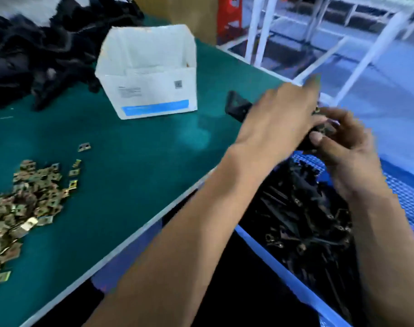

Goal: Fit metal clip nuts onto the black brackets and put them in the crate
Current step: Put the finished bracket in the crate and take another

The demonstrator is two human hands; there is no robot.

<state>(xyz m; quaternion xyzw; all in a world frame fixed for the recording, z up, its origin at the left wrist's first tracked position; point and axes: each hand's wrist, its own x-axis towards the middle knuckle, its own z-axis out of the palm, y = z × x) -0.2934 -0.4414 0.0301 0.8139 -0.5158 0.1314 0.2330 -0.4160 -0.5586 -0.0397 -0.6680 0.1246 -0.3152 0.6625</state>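
Observation:
A long black bracket is held over the table's right edge, above the blue crate. My left hand lies over its middle and grips it, the index finger pointing away. My right hand holds the bracket's near end, its thumb pressing a brass-coloured clip nut on the bracket. A pile of loose clip nuts lies on the green table at the left. The crate holds several finished brackets with clips. The image is motion-blurred.
A white open cardboard box stands on the table's middle back. A heap of black brackets fills the back left. A white metal frame stands beyond the table at the right. The table's edge runs diagonally past my left forearm.

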